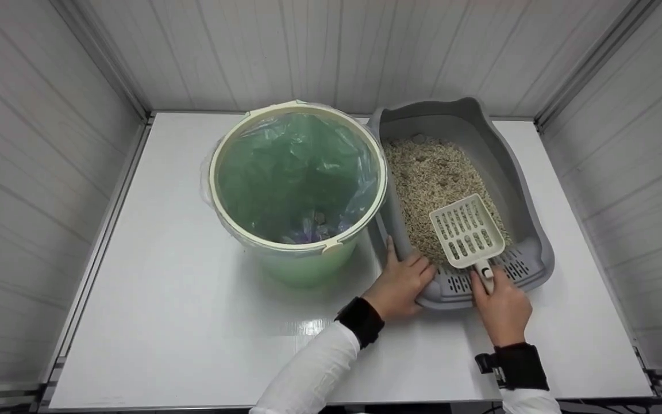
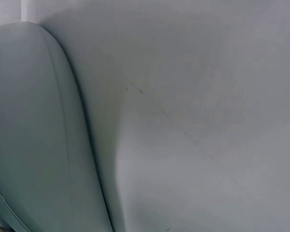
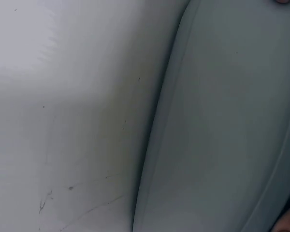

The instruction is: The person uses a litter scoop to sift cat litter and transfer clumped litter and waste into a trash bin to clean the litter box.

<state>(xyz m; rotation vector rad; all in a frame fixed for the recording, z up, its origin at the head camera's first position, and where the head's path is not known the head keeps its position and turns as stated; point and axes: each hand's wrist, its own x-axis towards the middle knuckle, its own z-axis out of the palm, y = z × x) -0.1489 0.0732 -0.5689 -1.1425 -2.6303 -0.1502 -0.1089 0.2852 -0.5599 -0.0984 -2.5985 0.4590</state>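
Note:
A grey cat litter box (image 1: pixel 509 172) holds beige granular litter (image 1: pixel 423 178), with a few darker lumps in it. My left hand (image 1: pixel 400 284) grips the box's rim at the front left corner, one finger stretched along the outer side. My right hand (image 1: pixel 503 305) holds the handle of a cream slotted litter scoop (image 1: pixel 469 230) over the front of the box. Litter shows through the scoop's slots. Both wrist views mostly show the box's outer wall (image 2: pixel 38 125) above the white table, with only bits of fingers at the edges.
A green bin (image 1: pixel 302 267) with a cream rim and a clear plastic liner stands close against the box's left side. Small clumps and something purplish lie at its bottom. The white table (image 1: pixel 176 322) is enclosed by grey panel walls (image 1: pixel 250 52) at the back and sides.

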